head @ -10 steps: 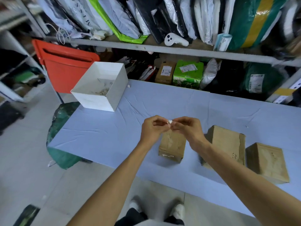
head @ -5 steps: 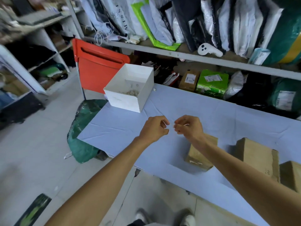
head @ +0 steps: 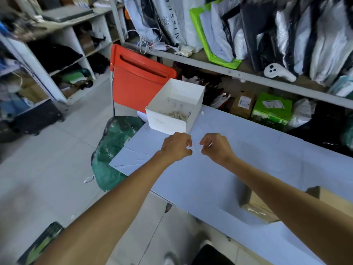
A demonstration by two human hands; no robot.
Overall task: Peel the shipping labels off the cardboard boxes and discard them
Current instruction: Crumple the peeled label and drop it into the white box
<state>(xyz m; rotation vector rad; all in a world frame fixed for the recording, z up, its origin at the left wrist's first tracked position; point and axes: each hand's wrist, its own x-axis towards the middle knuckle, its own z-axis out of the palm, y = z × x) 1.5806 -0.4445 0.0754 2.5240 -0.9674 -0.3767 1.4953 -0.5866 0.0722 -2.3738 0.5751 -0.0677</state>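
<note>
Both hands hung over the pale blue table [head: 267,150], just this side of the white box [head: 166,121] at its far left corner, which had scraps lying inside. The right hand [head: 216,148] pinched a small white label scrap [head: 208,146] in a narrow grip. The left hand [head: 176,146] hung close beside it without touching, its grip curled closed with nothing showing. The cardboard boxes [head: 254,207] sat near right, partly behind the right forearm.

Creased matt pale-blue cloth [head: 248,153] spreads before me; the white bin [head: 166,121] is smooth card, the box [head: 256,209] dull brown cardboard, the label scrap [head: 207,146] I pinch thin white paper.
</note>
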